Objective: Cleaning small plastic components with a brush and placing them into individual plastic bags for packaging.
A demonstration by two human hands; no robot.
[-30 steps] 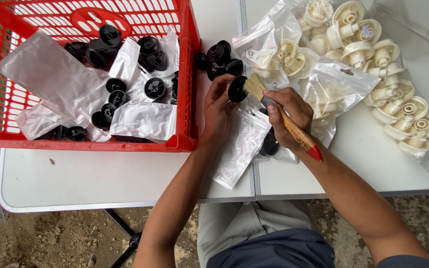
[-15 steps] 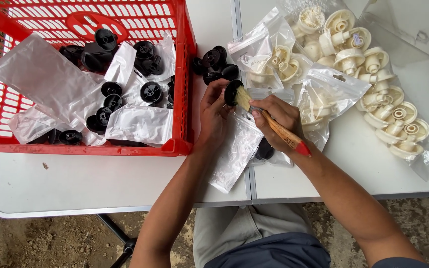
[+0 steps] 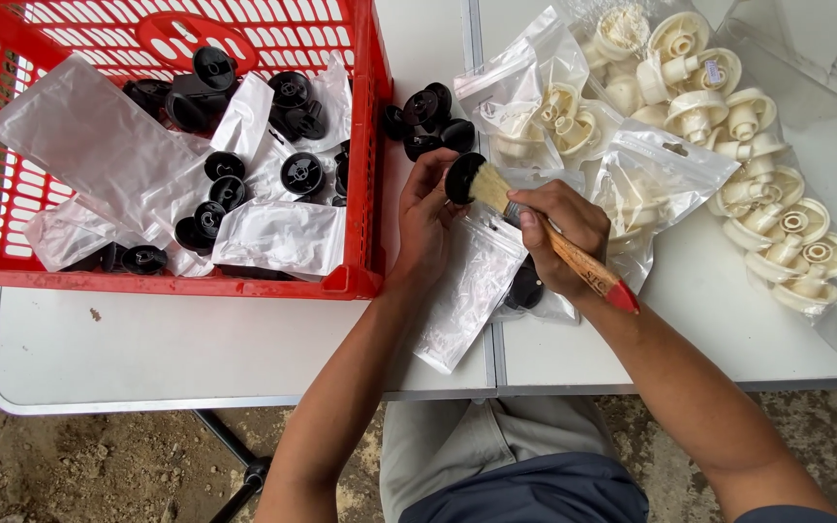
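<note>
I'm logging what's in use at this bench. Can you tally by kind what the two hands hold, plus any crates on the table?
Black knob, held in the left hand: 1
Brush, held in the right hand: 1
Red crate: 1
Total: 3

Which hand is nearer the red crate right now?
Left. The left hand holds a black knob just right of the red crate; the right hand, gripping the brush, sits farther right, beyond the knob.
</note>
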